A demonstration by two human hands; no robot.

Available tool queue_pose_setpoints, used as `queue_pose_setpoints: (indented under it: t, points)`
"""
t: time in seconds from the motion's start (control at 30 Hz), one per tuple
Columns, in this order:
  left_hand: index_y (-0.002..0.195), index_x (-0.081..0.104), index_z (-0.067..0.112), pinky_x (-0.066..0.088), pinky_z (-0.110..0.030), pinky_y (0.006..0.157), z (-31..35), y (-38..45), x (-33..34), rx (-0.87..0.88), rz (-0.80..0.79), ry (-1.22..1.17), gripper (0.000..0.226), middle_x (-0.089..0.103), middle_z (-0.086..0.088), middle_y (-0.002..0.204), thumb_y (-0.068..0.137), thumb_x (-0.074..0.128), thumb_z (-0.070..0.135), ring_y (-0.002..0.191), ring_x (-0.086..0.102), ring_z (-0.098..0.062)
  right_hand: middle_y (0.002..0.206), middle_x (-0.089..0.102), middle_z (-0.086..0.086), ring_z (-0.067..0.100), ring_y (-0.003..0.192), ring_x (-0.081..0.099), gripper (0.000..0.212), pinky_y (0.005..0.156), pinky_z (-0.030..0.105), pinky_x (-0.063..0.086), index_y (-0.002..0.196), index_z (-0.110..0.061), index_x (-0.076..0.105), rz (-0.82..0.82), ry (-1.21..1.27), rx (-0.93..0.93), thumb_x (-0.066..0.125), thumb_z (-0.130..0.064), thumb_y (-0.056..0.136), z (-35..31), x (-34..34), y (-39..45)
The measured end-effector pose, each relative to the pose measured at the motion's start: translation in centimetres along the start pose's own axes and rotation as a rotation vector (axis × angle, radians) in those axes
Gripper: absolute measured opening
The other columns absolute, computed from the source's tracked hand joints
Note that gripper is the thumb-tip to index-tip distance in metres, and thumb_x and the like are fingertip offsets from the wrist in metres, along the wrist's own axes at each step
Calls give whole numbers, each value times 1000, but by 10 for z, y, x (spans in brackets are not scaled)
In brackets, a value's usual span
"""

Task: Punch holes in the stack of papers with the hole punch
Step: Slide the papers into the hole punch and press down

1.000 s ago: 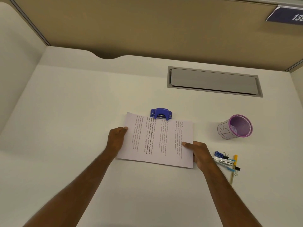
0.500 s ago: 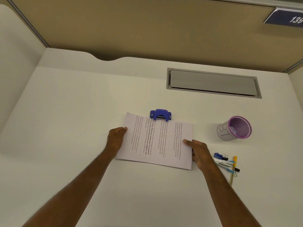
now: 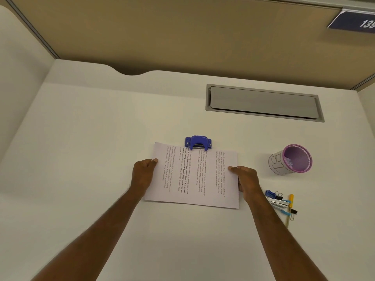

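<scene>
While the papers (image 3: pixel 192 177) lie flat on the white tabletop (image 3: pixel 91 149), each hand grips one short side: the left hand (image 3: pixel 143 175) with its thumb on top of the left edge and its fingers curled beneath, the right hand (image 3: pixel 246 180) likewise pinching the right edge, thumb on the printed face. Holding both sides probably keeps the sheets squared and lets them slide as one. The far long edge of the papers sits in the mouth of the blue punch (image 3: pixel 198 142), which stands just beyond them, roughly at the middle of that edge; how deep the sheets reach into the slot cannot be told. Placing the punch at mid-edge would put the holes evenly along the margin. Neither hand is on the punch's lever, so the pressing seems not yet done, and one hand would have to let go to push down. To the right, well apart, a purple mesh cup (image 3: pixel 291 160) stands tilted in view, and pens (image 3: pixel 289 207) and binder clips (image 3: pixel 278 194) lie near the right wrist.
</scene>
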State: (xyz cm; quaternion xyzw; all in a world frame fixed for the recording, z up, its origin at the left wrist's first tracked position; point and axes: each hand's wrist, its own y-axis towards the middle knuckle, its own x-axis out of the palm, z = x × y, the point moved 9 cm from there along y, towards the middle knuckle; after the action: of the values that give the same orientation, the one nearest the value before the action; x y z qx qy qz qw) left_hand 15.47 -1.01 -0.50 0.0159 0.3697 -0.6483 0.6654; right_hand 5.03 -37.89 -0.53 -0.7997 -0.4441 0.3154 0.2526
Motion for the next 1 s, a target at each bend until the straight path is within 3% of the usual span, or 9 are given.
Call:
queue_pose_setpoints:
  t: [0.17,0.3,0.4,0.47,0.57,0.63,0.83,0.93,1.0]
  points:
    - [58,28,20,21,-11,37,-1,-1,-1,-1,15,-34,51,32,10,42,98,59,25,37,28,-5,95,74,16,40,91,71,13,89,56,56,79,-13,64,-5,-5,8,72,-20,88,-1,1,1]
    - [58,28,20,23,-22,47,-2,-2,-2,-4,21,-41,50,32,4,53,97,59,24,49,27,-12,98,74,18,40,92,71,13,90,58,55,81,-11,64,-25,-13,15,71,-20,88,0,2,1]
    - [58,28,19,23,-26,50,-4,-2,-2,-15,11,-60,50,33,1,56,97,60,23,52,28,-15,99,74,15,35,89,71,14,83,49,59,86,-14,64,-48,-11,33,71,-25,89,-1,3,4]
    - [57,28,19,25,-25,49,-5,-2,-2,-23,11,-70,51,36,2,54,97,60,23,50,30,-14,96,74,12,31,85,72,25,73,41,59,93,-13,65,-39,-9,52,71,-36,88,-2,3,6]
    - [56,29,20,28,-15,41,-5,-2,-4,-39,11,-93,52,38,11,44,96,61,21,39,32,-4,93,74,12,32,84,73,42,74,42,60,100,-6,66,-7,-22,61,72,-45,85,-7,0,13]
    - [55,30,20,29,-12,39,-5,-3,-3,-53,1,-118,52,41,12,40,96,61,20,36,35,-3,91,74,13,31,81,73,40,71,41,61,92,-8,65,8,-39,45,73,-46,84,-12,0,17]
    - [57,39,17,37,-23,50,-8,-3,-4,-88,-9,-175,45,52,2,56,95,63,23,50,45,-15,83,74,11,30,74,73,40,70,42,61,72,-14,61,81,-127,-62,76,-50,80,-34,2,27]
    - [55,42,16,39,-16,43,-6,-5,-4,-92,-11,-172,45,55,9,49,95,63,23,41,49,-5,69,68,7,31,66,66,45,65,38,53,59,-17,54,108,-162,-120,76,-50,80,-45,5,32]
    - [58,47,14,43,-22,49,-7,-5,-3,-97,-17,-172,42,60,6,56,95,62,24,48,53,-11,59,60,5,27,60,57,52,63,36,43,52,-18,45,120,-181,-146,77,-48,79,-51,7,34]
